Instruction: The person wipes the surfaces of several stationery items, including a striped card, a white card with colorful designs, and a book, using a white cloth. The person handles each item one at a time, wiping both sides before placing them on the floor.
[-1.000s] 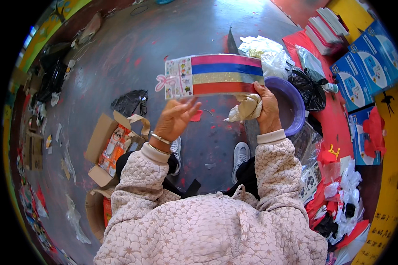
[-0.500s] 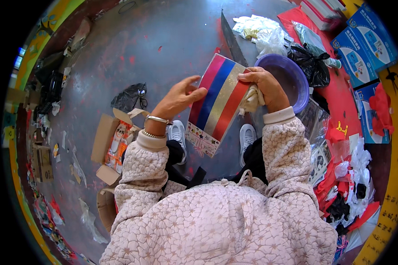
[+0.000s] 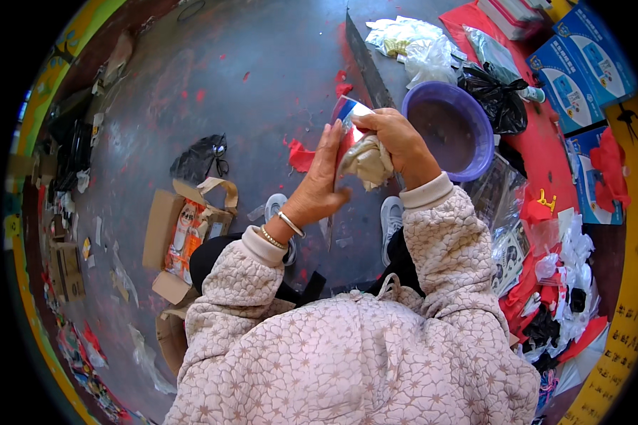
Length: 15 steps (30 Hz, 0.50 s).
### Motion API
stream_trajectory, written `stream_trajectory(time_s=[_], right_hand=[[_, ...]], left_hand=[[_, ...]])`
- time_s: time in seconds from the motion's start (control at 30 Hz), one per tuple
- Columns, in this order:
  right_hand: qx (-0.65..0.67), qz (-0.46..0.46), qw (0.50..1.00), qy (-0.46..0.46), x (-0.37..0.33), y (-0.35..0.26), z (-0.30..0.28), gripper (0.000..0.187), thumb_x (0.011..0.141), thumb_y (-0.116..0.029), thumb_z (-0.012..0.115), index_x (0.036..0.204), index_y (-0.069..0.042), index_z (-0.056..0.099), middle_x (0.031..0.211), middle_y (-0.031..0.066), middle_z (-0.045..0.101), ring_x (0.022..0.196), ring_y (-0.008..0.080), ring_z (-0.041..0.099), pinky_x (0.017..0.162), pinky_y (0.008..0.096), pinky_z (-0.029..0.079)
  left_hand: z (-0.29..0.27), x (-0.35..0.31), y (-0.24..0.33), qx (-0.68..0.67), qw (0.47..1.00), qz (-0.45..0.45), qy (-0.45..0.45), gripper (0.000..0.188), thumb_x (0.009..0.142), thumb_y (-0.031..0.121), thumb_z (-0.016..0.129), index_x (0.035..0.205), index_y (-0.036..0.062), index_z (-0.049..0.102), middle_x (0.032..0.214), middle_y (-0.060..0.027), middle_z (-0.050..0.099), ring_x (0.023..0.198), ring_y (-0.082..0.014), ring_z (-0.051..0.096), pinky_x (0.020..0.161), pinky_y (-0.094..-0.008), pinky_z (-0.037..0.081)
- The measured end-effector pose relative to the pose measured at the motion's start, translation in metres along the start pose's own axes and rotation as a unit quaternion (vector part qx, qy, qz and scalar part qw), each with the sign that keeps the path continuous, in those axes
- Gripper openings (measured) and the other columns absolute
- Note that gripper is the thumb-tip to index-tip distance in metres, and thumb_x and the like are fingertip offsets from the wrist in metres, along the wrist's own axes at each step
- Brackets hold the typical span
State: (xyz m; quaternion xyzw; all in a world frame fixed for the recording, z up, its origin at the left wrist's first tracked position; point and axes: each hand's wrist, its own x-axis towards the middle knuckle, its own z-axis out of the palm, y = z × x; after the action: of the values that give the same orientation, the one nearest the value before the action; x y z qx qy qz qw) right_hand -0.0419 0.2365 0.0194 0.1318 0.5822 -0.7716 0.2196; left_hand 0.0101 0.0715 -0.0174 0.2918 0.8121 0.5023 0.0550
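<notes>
Above my knees, a striped card [image 3: 345, 113] is turned nearly edge-on, so only part of its blue, silver and red bands shows. My right hand [image 3: 402, 144] is closed on its upper right side, with a crumpled cream cloth [image 3: 368, 164] bunched under the fingers. Against the card's other side lies my left hand [image 3: 317, 180], its fingers straight and pointing up, its thumb apart and slightly blurred. Most of the card's face is hidden by the tilt and the hands.
At my right stand a purple basin [image 3: 486, 131], a black plastic bag [image 3: 500, 106] and blue boxes [image 3: 571, 85]. An opened cardboard box [image 3: 157, 223] with orange packets and another black bag [image 3: 200, 159] lie at left. A red scrap [image 3: 301, 156] is on the floor ahead.
The card has swung from facing me to nearly edge-on. My left hand has moved right and up and now lies flat on it; my right hand has shifted slightly left.
</notes>
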Motion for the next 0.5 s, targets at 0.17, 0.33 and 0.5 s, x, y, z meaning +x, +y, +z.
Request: stream_trajectory(time_s=[0.17,0.33,0.5], right_hand=[[0.166,-0.034,0.984,-0.061,-0.008,-0.015,-0.004,0.025,0.085,-0.022,0.056,0.089,0.002,0.059,0.08,0.0127,0.062,0.064,0.0199,0.061,0.059,0.0308,0.052],[0.192,-0.271,0.937,0.105,0.008,-0.021,-0.04,0.018,0.083,-0.004,0.055,0.099,0.002,0.057,0.089,0.0146,0.061,0.069,0.0205,0.063,0.055,0.0264,0.052],[-0.283,-0.561,0.757,0.181,0.0,-0.004,0.009,0.029,0.078,0.0,0.054,0.105,-0.01,0.059,0.093,0.0132,0.063,0.078,0.0239,0.061,0.067,0.0309,0.05]], left_hand=[[-0.024,-0.015,0.012,-0.601,0.771,-0.211,-0.008,0.073,0.061,-0.003,0.05,0.131,-0.0003,0.028,0.112,-0.018,0.052,0.092,-0.0288,0.058,0.079,-0.0376,0.049],[-0.034,-0.025,-0.009,-0.694,0.68,-0.23,-0.052,0.059,0.071,0.013,0.057,0.125,-0.0014,0.037,0.111,-0.0199,0.053,0.096,-0.0297,0.057,0.08,-0.0386,0.049],[-0.023,-0.018,0.009,-0.723,0.647,-0.241,-0.022,0.055,0.086,0.037,0.048,0.128,0.0026,0.036,0.118,-0.0163,0.051,0.101,-0.0289,0.055,0.087,-0.0406,0.045]])
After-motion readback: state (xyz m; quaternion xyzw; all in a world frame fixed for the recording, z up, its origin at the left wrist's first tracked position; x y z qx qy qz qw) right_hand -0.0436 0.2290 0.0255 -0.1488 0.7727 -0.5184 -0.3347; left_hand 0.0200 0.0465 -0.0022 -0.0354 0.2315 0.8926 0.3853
